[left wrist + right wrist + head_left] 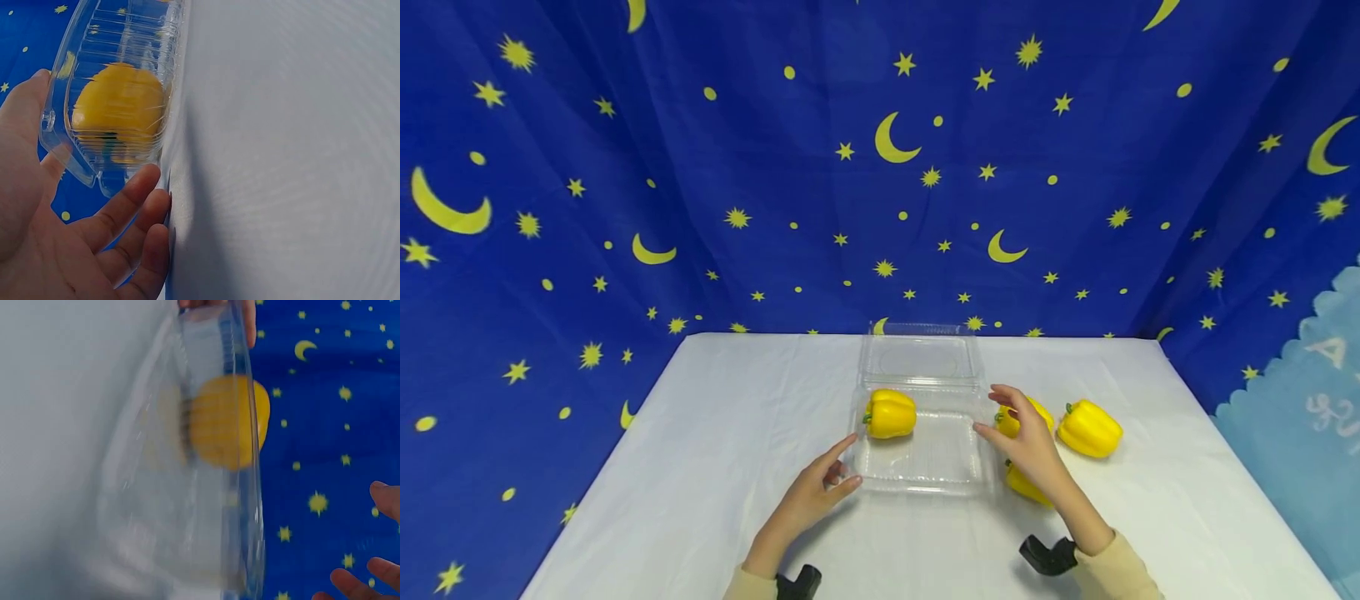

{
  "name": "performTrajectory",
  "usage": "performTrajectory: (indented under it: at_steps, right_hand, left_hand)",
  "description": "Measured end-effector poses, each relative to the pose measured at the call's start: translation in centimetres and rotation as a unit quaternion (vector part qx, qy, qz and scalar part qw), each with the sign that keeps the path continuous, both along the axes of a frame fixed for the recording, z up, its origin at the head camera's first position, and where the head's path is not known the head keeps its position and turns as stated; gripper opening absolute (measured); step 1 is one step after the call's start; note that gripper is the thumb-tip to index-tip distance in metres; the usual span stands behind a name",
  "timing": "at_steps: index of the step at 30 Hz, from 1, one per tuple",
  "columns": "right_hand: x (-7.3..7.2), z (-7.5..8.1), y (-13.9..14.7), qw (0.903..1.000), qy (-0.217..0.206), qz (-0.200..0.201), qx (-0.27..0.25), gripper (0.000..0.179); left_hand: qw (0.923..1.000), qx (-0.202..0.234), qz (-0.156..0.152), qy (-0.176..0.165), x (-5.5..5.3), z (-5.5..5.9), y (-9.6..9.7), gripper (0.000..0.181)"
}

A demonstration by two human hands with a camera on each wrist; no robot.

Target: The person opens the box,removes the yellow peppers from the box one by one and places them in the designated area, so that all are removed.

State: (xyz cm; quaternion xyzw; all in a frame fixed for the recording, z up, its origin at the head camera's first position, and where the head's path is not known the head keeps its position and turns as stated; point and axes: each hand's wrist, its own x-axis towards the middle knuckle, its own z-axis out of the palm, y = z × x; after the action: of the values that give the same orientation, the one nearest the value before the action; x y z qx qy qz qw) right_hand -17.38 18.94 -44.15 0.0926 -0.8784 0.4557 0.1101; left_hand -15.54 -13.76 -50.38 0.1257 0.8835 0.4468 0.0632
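A clear plastic clamshell container (940, 457) lies with its lid (919, 360) folded back. One yellow bell pepper (891, 414) sits in its left part, stem to the left. My left hand (812, 493) is at the container's left edge, fingers loosely spread; in the left wrist view a fingertip is right by the rim and the pepper (119, 103) shows through the wall. My right hand (1030, 446) hovers at the right edge with fingers apart and nothing held. The right wrist view, partly blurred, shows its fingertips (353, 586) away from the container (181, 519).
Right of the container are more yellow bell peppers: one (1090, 429) in full view, one (1008, 423) behind my right hand and one (1025, 485) below it. A white cloth (760, 400) covers the table. Behind hangs a blue star-and-moon curtain (820, 175).
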Motion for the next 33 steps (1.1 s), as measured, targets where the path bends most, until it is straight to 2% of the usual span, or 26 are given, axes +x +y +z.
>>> performTrajectory:
  at_steps: [7,15,25,33]
  right_hand:
    - [-2.1,-0.1,-4.1,0.9965,-0.013,0.053,-0.063,0.056]
    - [-4.0,-0.8,-8.2,0.9908,-0.015,0.111,-0.077,0.055]
    - [-6.1,-1.5,-10.7,0.9911,-0.01,0.112,-0.071,0.054]
    - [-6.5,-2.6,-11.4,0.9906,-0.031,0.121,-0.056,0.055]
  left_hand:
    - [1.0,0.0,0.002,0.006,0.0,-0.1,0.1,0.062]
    - [1.0,0.004,0.001,0.007,0.1,0.0,0.1,0.062]
    - [0.9999,0.005,0.0,0.01,0.1,0.0,0.0,0.063]
    - [1.0,0.0,-0.001,0.007,0.0,0.0,0.0,0.063]
